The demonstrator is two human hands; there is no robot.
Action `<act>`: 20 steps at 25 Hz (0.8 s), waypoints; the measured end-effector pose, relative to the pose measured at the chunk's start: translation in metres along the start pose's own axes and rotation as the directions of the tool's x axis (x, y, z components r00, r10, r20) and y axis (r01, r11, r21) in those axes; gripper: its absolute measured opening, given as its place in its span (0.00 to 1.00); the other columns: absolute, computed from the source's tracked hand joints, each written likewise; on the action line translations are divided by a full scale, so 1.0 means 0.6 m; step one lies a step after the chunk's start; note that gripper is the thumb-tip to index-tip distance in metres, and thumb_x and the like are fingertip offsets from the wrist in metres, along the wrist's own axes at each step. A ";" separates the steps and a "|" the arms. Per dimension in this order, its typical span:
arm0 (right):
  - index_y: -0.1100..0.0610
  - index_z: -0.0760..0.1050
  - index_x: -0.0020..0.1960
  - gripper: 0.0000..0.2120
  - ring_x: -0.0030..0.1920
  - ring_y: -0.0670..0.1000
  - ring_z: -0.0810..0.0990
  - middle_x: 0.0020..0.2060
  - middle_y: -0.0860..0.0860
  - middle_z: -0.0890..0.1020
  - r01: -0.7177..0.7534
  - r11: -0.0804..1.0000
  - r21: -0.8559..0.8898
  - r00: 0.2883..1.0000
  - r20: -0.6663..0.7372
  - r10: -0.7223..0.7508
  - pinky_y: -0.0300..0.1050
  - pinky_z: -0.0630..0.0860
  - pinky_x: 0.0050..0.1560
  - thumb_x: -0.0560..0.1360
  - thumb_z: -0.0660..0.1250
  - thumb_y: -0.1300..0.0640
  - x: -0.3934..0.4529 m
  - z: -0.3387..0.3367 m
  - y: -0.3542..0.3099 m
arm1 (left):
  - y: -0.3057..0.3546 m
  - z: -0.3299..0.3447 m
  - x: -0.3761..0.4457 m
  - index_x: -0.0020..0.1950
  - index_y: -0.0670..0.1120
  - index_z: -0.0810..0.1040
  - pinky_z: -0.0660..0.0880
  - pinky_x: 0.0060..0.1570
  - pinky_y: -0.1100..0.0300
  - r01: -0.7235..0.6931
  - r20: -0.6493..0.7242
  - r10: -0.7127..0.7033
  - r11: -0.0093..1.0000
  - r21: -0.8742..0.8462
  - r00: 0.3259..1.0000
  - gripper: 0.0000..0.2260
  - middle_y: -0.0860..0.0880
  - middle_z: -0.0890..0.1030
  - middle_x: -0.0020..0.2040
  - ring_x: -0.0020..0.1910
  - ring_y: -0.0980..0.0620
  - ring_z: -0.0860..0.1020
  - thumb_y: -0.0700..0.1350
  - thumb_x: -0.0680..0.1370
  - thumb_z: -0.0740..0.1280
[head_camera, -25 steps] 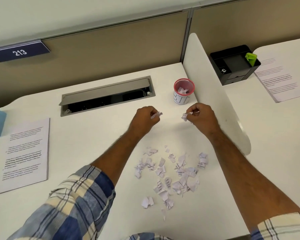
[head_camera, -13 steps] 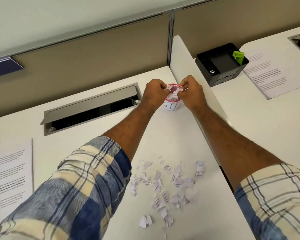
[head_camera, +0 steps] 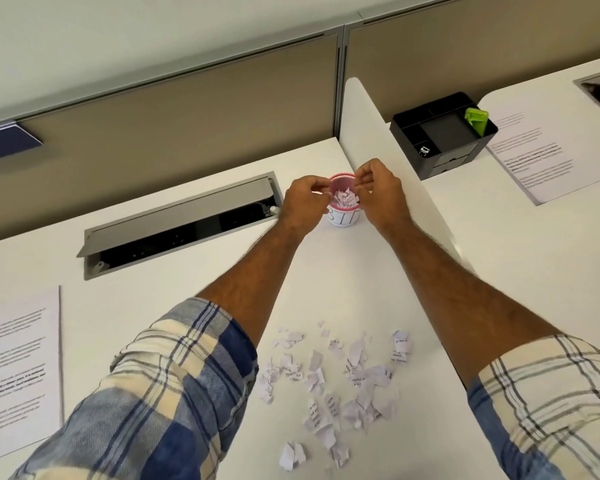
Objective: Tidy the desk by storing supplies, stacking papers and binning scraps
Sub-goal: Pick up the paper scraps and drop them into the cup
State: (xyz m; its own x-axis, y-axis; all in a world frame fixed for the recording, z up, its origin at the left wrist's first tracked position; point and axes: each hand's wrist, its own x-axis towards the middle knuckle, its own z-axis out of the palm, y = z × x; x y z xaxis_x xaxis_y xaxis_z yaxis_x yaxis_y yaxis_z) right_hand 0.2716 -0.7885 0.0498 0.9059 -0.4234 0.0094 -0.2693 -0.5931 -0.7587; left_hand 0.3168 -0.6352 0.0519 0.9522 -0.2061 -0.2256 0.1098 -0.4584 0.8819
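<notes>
Now I see both hands over the small pink-rimmed mesh cup with a white label (head_camera: pixel 343 206), which stands on the white desk (head_camera: pixel 187 299) at about twelve o'clock from the sleeves. My left hand (head_camera: pixel 305 200) sits at the cup's nine o'clock side, fingers curled; whether it pinches anything I cannot tell. My right hand (head_camera: pixel 381 192) is at its three o'clock side, fingertips drawn together above the rim, and what they hold I cannot make out. Torn white paper scraps (head_camera: pixel 342 199) lie inside the cup. A loose scatter of torn printed paper scraps (head_camera: pixel 340 382) lies on the desk at six o'clock, between my forearms. A printed sheet (head_camera: pixel 14 368) rests at nine o'clock.
</notes>
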 end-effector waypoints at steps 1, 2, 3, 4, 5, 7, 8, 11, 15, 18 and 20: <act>0.52 0.72 0.54 0.08 0.53 0.52 0.82 0.53 0.54 0.83 0.001 1.000 0.019 1.000 -0.014 0.000 0.47 0.84 0.52 0.79 0.68 0.62 -0.002 0.001 0.000 | -0.006 -0.010 -0.010 0.59 0.41 0.83 0.83 0.39 0.63 0.002 -0.026 -0.003 0.999 -0.035 1.000 0.11 0.47 0.85 0.53 0.47 0.50 0.83 0.35 0.77 0.68; 0.52 0.72 0.53 0.08 0.53 0.52 0.82 0.53 0.54 0.83 0.003 0.999 0.042 1.000 -0.024 -0.002 0.46 0.84 0.53 0.79 0.69 0.62 -0.006 0.001 0.000 | -0.016 -0.021 -0.023 0.58 0.41 0.83 0.81 0.37 0.65 0.004 -0.042 -0.006 0.998 -0.058 0.999 0.10 0.47 0.84 0.52 0.45 0.52 0.82 0.36 0.78 0.68; 0.52 0.73 0.52 0.07 0.52 0.52 0.82 0.52 0.53 0.83 0.014 0.998 0.060 0.999 -0.029 -0.012 0.45 0.84 0.52 0.79 0.70 0.61 -0.012 -0.001 0.003 | -0.031 -0.031 -0.038 0.57 0.42 0.83 0.81 0.38 0.64 0.007 -0.046 -0.010 0.998 -0.068 0.999 0.09 0.47 0.84 0.52 0.43 0.53 0.81 0.37 0.78 0.68; 0.53 0.74 0.52 0.07 0.51 0.51 0.82 0.51 0.53 0.83 0.030 0.997 0.075 0.999 -0.031 -0.028 0.43 0.83 0.52 0.78 0.70 0.61 -0.020 -0.002 0.005 | -0.048 -0.041 -0.053 0.56 0.43 0.84 0.81 0.40 0.61 0.006 -0.044 -0.009 0.998 -0.065 0.999 0.08 0.48 0.84 0.51 0.42 0.54 0.81 0.38 0.78 0.69; 0.54 0.75 0.52 0.06 0.50 0.50 0.81 0.51 0.52 0.83 0.049 0.995 0.089 0.999 -0.027 -0.047 0.40 0.81 0.51 0.78 0.71 0.61 -0.031 -0.003 0.009 | -0.069 -0.051 -0.071 0.55 0.44 0.84 0.81 0.44 0.57 0.003 -0.036 -0.005 0.999 -0.052 0.999 0.08 0.49 0.84 0.50 0.41 0.55 0.80 0.39 0.78 0.70; 0.55 0.77 0.50 0.05 0.46 0.47 0.80 0.48 0.52 0.83 0.088 0.988 0.125 0.996 -0.011 -0.087 0.34 0.77 0.49 0.77 0.70 0.63 -0.062 0.000 0.021 | -0.113 -0.069 -0.115 0.54 0.46 0.84 0.79 0.46 0.59 -0.003 -0.032 0.003 1.000 0.004 0.999 0.07 0.51 0.84 0.51 0.41 0.56 0.79 0.41 0.78 0.71; 0.55 0.77 0.50 0.06 0.44 0.47 0.79 0.47 0.52 0.83 0.104 0.984 0.141 0.994 0.002 -0.106 0.29 0.75 0.47 0.76 0.70 0.64 -0.083 0.006 0.028 | -0.133 -0.079 -0.143 0.55 0.47 0.84 0.77 0.46 0.64 0.001 -0.033 0.000 0.999 0.040 0.999 0.07 0.51 0.83 0.53 0.42 0.56 0.79 0.41 0.78 0.71; 0.57 0.80 0.50 0.07 0.41 0.42 0.79 0.46 0.51 0.83 0.109 0.983 0.148 0.986 0.110 -0.126 0.28 0.73 0.46 0.75 0.68 0.67 -0.155 0.025 0.060 | -0.188 -0.101 -0.213 0.57 0.48 0.83 0.74 0.47 0.69 0.027 0.000 -0.027 0.992 0.125 1.000 0.07 0.53 0.82 0.57 0.49 0.57 0.80 0.41 0.79 0.71; 0.55 0.81 0.55 0.09 0.47 0.44 0.80 0.52 0.51 0.83 0.076 0.996 0.038 0.923 0.375 -0.085 0.33 0.75 0.52 0.76 0.69 0.65 -0.243 0.040 0.109 | -0.245 -0.137 -0.282 0.59 0.50 0.83 0.74 0.52 0.64 0.102 0.124 -0.117 0.987 0.122 0.985 0.10 0.55 0.82 0.59 0.55 0.56 0.81 0.45 0.78 0.74; 0.58 0.80 0.63 0.15 0.55 0.49 0.79 0.58 0.54 0.81 0.060 0.997 -0.053 0.845 0.534 -0.023 0.37 0.71 0.57 0.77 0.69 0.65 -0.298 0.050 0.133 | -0.283 -0.154 -0.331 0.60 0.50 0.82 0.74 0.53 0.65 0.088 0.165 -0.118 0.980 0.177 0.979 0.13 0.54 0.82 0.59 0.55 0.56 0.80 0.45 0.76 0.77; 0.57 0.77 0.67 0.18 0.62 0.52 0.77 0.62 0.53 0.78 0.108 0.990 -0.087 0.813 0.581 -0.037 0.37 0.68 0.62 0.78 0.68 0.65 -0.326 0.059 0.140 | -0.306 -0.157 -0.358 0.61 0.51 0.81 0.73 0.53 0.64 0.035 0.221 -0.095 0.965 0.261 0.971 0.17 0.53 0.80 0.60 0.55 0.58 0.79 0.44 0.73 0.79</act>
State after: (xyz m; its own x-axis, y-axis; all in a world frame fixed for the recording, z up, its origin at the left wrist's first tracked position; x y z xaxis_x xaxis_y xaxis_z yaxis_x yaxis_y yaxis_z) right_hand 0.0830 -0.7314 -0.0390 0.9364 0.0760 -0.3427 -0.1976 -0.6927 -0.6936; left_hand 0.1187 -0.4254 -0.0223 0.8508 -0.3478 -0.3940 0.0645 -0.6748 0.7351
